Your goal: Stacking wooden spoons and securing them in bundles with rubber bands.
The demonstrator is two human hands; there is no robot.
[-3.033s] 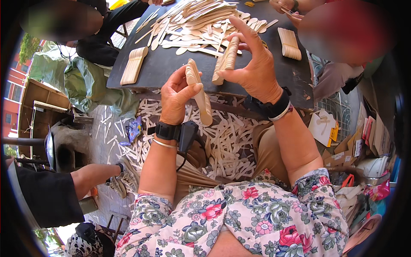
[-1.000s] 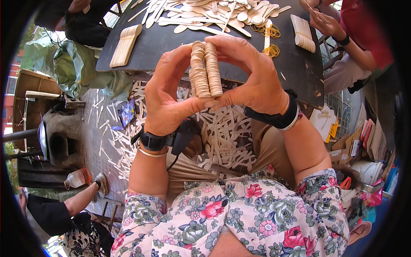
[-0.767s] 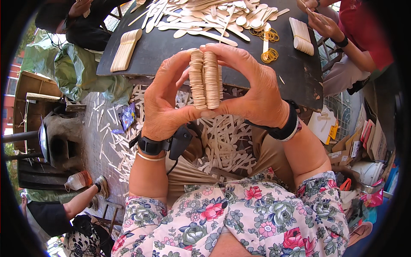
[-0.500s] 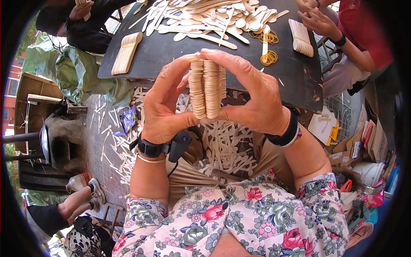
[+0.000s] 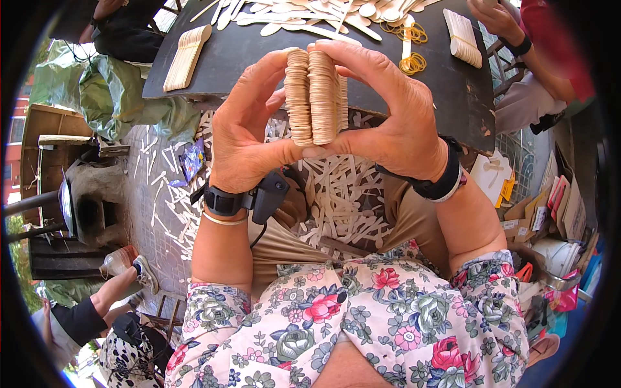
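Two columns of stacked wooden spoons, a left column and a right column, stand side by side between my hands with their ends facing me. My left hand is closed around the left column, fingers at the top and thumb at the bottom. In the same way my right hand grips the right column. Both thumbs meet under the columns. The far ends of the spoons are mostly hidden behind the stacks.
On the black table lie loose wooden spoons, a left bundle, a right bundle and yellow rubber bands. More spoons litter the ground below. Another person's hand is at the far right.
The view has shifted, with the table sitting higher in it. Both hands have risen in the picture with the spoons, and the two columns stand slightly more apart at the top.
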